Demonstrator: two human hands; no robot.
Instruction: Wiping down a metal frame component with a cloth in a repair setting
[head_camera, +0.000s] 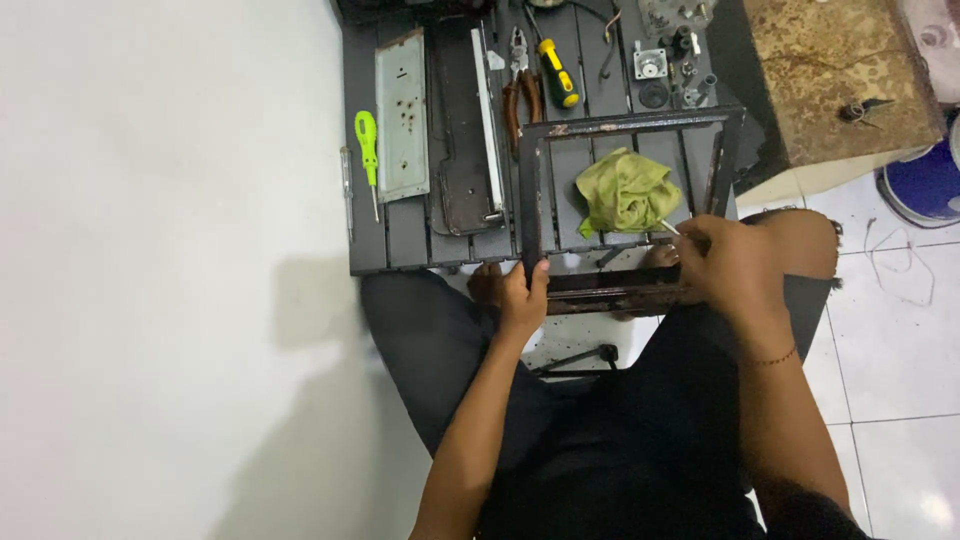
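- Your left hand (522, 298) is gripping the near-left corner of the rusty frame (625, 122), which is resting on the bench (460, 245).
- Your right hand (728, 262) is pinching a thin white stick (668, 227) near the green rag (627, 190).

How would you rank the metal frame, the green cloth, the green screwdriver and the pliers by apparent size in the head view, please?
1. Metal frame, clearly largest.
2. Green cloth.
3. Green screwdriver and pliers: similar length, too close to rank.
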